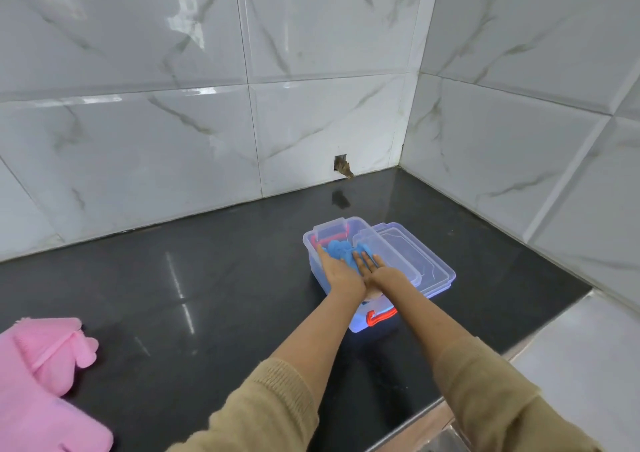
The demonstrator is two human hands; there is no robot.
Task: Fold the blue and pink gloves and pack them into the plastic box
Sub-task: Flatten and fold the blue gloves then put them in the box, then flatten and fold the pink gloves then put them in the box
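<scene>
A clear plastic box (311,244) with red latches stands on the black counter, right of centre. Folded blue gloves (341,249) lie inside it. My left hand (341,273) and my right hand (377,271) rest side by side over the box, palms down, fingers flat and pressing on the blue gloves. Neither hand grips anything. The pink gloves (41,368) lie flat on the counter at the far lower left, well away from both hands.
The box's clear lid (419,261) lies against the box's right side. Marble-tiled walls close the counter (207,296) at the back and right. A small broken hole (341,166) shows low in the back wall. A lighter tiled ledge (588,365) adjoins at the right front.
</scene>
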